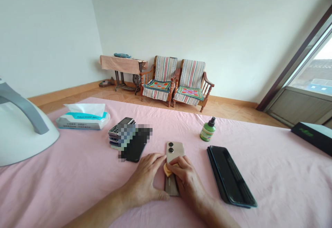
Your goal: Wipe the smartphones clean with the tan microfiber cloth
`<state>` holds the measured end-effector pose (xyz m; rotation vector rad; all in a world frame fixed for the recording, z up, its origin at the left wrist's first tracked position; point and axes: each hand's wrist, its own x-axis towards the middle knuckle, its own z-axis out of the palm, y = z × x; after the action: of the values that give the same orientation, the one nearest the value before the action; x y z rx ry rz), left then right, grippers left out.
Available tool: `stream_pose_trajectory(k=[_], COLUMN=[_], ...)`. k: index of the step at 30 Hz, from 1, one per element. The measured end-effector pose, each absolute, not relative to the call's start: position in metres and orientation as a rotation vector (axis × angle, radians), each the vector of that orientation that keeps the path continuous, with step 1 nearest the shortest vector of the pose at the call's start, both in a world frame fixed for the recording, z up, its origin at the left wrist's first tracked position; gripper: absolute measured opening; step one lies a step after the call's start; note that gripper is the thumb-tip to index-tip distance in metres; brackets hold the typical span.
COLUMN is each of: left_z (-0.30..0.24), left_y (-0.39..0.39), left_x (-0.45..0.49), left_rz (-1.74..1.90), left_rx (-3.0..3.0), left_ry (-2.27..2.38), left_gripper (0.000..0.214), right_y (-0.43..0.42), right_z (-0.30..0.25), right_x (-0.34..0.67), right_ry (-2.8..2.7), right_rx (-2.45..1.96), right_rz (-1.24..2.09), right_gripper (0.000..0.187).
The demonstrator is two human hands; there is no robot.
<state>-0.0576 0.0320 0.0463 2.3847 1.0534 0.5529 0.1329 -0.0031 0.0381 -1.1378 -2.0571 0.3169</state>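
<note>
A beige phone (174,152) lies face down on the pink tablecloth (77,172), its two camera lenses at the far end. My left hand (145,179) rests on the cloth against the phone's left edge, fingers curled along it and thumb at its near end, holding it steady. My right hand (188,179) is closed on a small orange pad (167,169) and presses it on the phone's back. Much of the phone's near half is hidden under my hands.
A green spray bottle (208,130) stands behind the phone. Two dark tablets (229,176) lie stacked at the right. At the left are a stack of phones (120,133), a black phone (136,148), a tissue pack (83,117) and a white appliance (20,131). A dark box (311,136) sits far right.
</note>
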Motion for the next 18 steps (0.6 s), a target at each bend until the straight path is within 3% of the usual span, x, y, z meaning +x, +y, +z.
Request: stream_pose_trajectory(k=[18], left_z=[0.052], left_y=[0.033], left_x=[-0.058], left_rz=[0.523], left_rx=[2.432], left_ry=[0.991], left_gripper=[0.094], right_y=[-0.045], right_z=[0.045], right_x=[0.164], right_ry=[-2.234], right_rx=[-1.064], right_rz=[0.399], right_gripper=[0.022])
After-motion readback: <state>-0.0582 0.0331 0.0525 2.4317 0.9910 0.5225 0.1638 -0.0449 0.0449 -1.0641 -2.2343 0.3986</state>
